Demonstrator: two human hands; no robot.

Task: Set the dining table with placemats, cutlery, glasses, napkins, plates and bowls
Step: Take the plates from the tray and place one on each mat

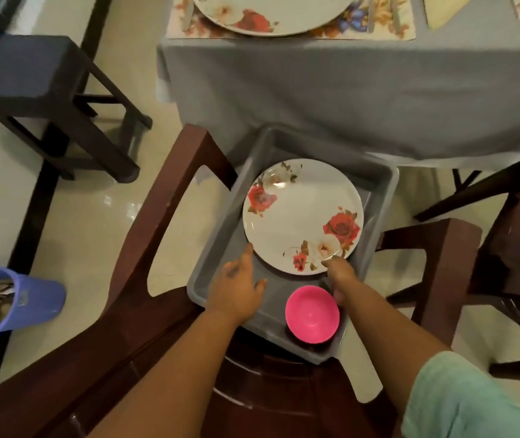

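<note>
I see both hands in the grey plastic tray (220,229) on the brown chair: my left hand (236,287), fingers straight, touches the white rose-patterned plate (299,216). My right hand (341,276) touches its near rim beside the pink plastic bowl (311,314); its grip I cannot tell.

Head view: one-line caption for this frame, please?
Both hands reach a floral plate in a grey tray beside a pink bowl.

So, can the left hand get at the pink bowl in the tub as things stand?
Probably yes. The left hand is open over the grey tub, the pink bowl sits just beside it, and nothing lies between them.
</note>
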